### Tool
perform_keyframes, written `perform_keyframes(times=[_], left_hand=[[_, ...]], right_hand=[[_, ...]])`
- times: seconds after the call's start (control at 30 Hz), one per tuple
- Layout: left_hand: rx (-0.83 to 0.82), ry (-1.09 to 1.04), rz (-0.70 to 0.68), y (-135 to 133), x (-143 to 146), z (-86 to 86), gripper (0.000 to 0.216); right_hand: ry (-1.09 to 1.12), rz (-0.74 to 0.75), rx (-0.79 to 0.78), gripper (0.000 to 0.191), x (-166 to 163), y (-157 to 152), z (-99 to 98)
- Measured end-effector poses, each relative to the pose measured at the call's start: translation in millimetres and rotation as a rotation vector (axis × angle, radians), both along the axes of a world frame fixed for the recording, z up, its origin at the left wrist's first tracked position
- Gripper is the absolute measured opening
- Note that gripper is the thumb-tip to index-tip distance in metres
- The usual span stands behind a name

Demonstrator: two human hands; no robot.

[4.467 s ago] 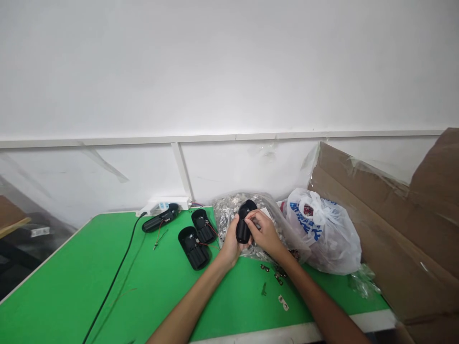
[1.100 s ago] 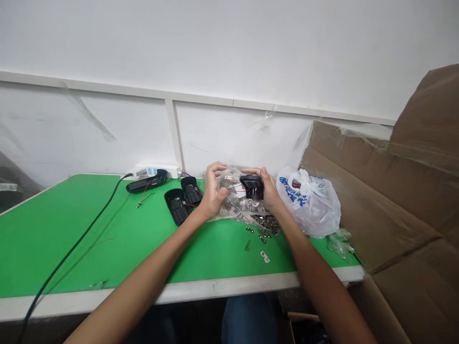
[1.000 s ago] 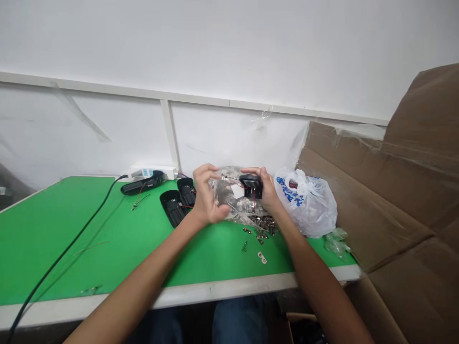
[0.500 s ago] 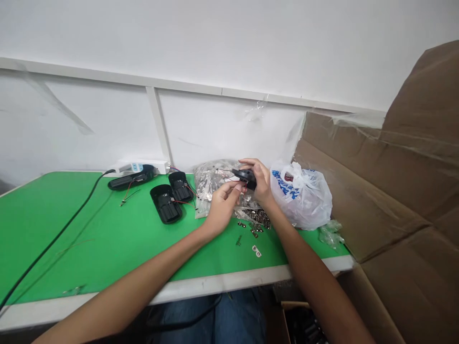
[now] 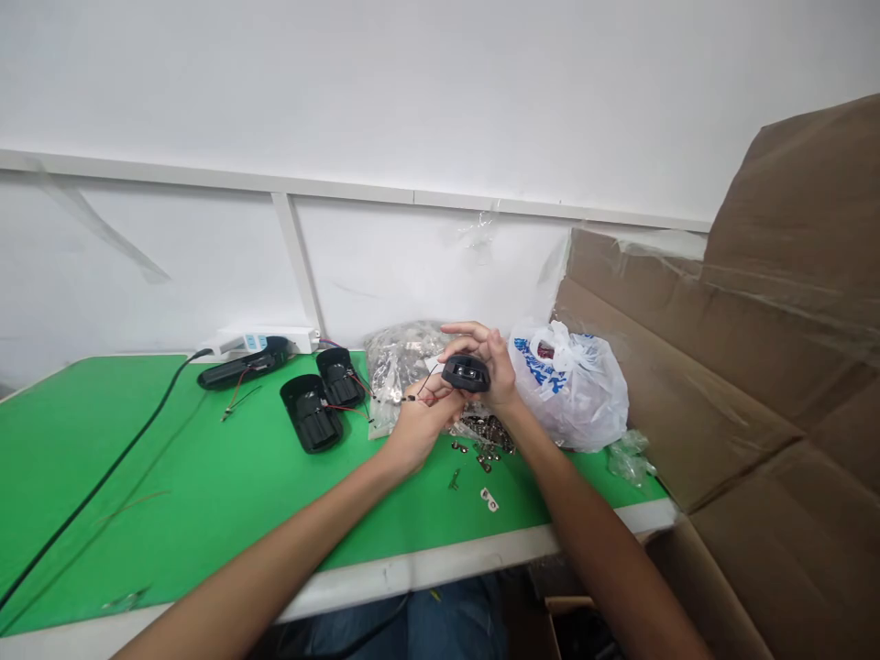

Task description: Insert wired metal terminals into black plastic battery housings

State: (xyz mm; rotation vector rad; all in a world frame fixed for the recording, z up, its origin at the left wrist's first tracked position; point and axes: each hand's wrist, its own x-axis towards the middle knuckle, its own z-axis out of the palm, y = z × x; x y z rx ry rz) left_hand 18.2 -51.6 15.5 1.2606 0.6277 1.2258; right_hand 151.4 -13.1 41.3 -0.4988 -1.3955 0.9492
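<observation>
A black plastic housing (image 5: 466,374) with thin wires is raised above the table, one end turned toward me. My right hand (image 5: 501,374) grips it from the right, thumb and fingers bent around its far side. From the left, my left hand (image 5: 421,423) closes at its lower edge; its fingertips are partly hidden. A dark wire with a small tip sticks out to the left, over that hand. Just below both hands lies a pile of small metal contact pieces (image 5: 489,431). Behind them sits a clear plastic bag (image 5: 395,353) full of metal parts.
Two open black housings (image 5: 313,422) with wires lie left of the bag. Another black housing (image 5: 240,368) leans by a white power strip (image 5: 230,345) with a black cable (image 5: 116,466). A tied white bag (image 5: 584,394) and cardboard (image 5: 749,367) stand right. A green table (image 5: 226,495) spreads below.
The black housing has been tilted, so its hollow end now faces me. My left hand has shifted lower along it, and my right hand's fingers have spread a little. The view has tipped slightly upward.
</observation>
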Motion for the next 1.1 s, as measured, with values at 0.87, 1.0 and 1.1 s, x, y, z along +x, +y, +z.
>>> perform_keyframes(times=[0.87, 1.0, 1.1], left_hand=[[-0.013, -0.045, -0.001, 3.6, 1.3, -4.3, 0.048], [-0.052, -0.084, 0.046, -3.2, 3.8, 1.9, 0.049], [-0.067, -0.110, 0.058, -6.3, 4.7, 1.3, 0.045]], right_hand=[[0.000, -0.105, 0.049, 0.053, -1.4, 5.1, -9.3], [0.031, -0.088, 0.081, 0.050, -3.7, 3.7, -10.2], [0.038, -0.073, 0.071, 0.054, -6.8, 2.3, -10.6]])
